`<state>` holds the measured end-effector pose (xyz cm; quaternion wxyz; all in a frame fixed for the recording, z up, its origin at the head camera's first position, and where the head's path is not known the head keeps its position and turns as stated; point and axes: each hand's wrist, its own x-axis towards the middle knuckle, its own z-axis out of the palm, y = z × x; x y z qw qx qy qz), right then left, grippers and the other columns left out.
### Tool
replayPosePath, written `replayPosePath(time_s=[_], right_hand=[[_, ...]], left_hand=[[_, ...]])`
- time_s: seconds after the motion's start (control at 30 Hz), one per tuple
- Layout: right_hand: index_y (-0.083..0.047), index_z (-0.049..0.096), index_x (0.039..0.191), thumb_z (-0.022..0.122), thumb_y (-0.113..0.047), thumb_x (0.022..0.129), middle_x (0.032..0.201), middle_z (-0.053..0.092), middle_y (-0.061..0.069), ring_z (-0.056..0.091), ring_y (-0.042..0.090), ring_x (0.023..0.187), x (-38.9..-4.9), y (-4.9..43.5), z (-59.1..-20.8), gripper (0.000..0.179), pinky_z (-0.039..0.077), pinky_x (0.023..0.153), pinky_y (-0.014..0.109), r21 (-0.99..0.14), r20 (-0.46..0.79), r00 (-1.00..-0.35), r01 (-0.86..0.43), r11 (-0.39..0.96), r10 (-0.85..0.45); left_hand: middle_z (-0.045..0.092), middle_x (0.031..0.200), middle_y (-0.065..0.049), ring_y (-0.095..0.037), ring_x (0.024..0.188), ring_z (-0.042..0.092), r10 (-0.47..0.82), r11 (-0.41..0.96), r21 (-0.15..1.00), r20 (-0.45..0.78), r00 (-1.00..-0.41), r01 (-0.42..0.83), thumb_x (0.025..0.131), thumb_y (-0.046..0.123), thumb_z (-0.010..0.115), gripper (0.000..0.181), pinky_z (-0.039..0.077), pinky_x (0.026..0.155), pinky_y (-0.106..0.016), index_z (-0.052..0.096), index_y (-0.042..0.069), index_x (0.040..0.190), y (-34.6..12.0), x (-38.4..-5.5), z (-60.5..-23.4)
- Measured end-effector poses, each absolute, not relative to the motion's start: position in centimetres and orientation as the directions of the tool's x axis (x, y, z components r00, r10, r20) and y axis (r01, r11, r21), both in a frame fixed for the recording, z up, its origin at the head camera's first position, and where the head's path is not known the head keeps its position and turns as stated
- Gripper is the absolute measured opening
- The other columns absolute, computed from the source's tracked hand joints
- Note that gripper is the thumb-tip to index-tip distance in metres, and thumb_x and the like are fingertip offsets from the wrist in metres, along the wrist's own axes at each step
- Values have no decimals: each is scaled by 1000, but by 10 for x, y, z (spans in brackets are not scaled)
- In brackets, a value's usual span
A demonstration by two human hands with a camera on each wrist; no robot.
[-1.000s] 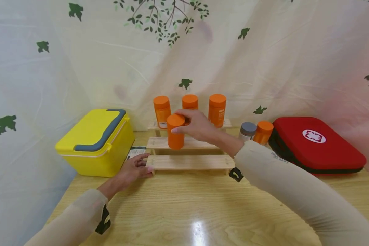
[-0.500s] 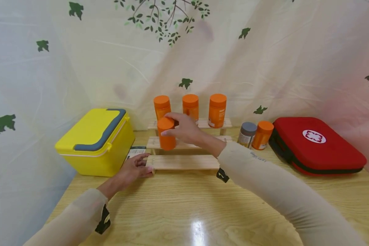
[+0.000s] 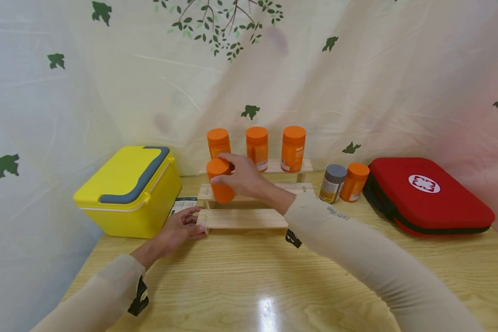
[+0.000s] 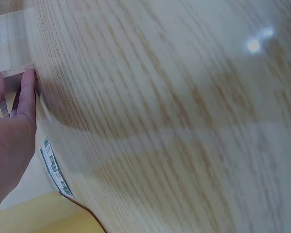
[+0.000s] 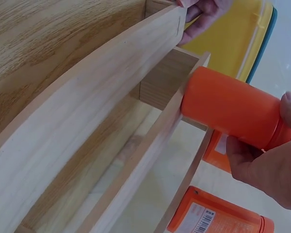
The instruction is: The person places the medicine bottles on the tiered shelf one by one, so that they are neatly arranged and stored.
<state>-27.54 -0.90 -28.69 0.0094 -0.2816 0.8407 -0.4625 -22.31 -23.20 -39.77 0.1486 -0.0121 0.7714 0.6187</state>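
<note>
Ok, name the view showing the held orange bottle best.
The right wrist view: the held orange bottle appears large, mostly clear of the right hand. Head shows it smaller, partly covered; left wrist doesn't show it.

Bright light glares off the tabletop [image 3: 215, 276]; wrist views look softer.

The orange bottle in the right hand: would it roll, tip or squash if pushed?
The orange bottle would probably roll if laid down, since its body is round. Being taller than wide, it might tip if pushed on the wooden rack. Its sides look fairly stiff: no dent shows where the right hand grips.
</note>
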Motion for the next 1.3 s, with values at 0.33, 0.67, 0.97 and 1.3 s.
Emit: replayPosePath(time_s=[0.33,0.67,0.97,1.3], right_hand=[[-7,49,137,72,-22,88,122,60,8,58,20,104,-273,-13,-291,56,51,93,35,-802,253,-878,-425,420,-407],[-7,52,129,74,-23,86,115,61,6,58,21,101,-272,-18,-295,50,51,93,36,-812,291,-891,-423,401,-349],[-5,51,129,75,-22,85,117,60,8,57,23,102,-271,-22,-297,53,50,94,37,-812,300,-908,-404,422,-292],[-3,42,133,74,-23,86,123,53,10,54,23,109,-269,-21,-298,60,48,98,37,-837,282,-920,-374,400,-273]], left_hand=[[55,121,-24,-24,95,66,166,230,952,-243,-956,-202,91,-2,62,64,56,86,-38,32,4,148,-232,-223,-398],[54,123,-24,-25,95,66,157,240,949,-244,-957,-203,90,-1,62,65,56,86,-39,33,4,147,-232,-223,-397],[54,126,-25,-25,98,65,162,243,949,-245,-956,-202,91,-1,62,64,55,87,-39,32,3,147,-232,-222,-396],[54,125,-25,-26,98,66,166,236,951,-244,-955,-202,90,-2,62,65,55,86,-40,32,3,147,-231,-222,-396]])
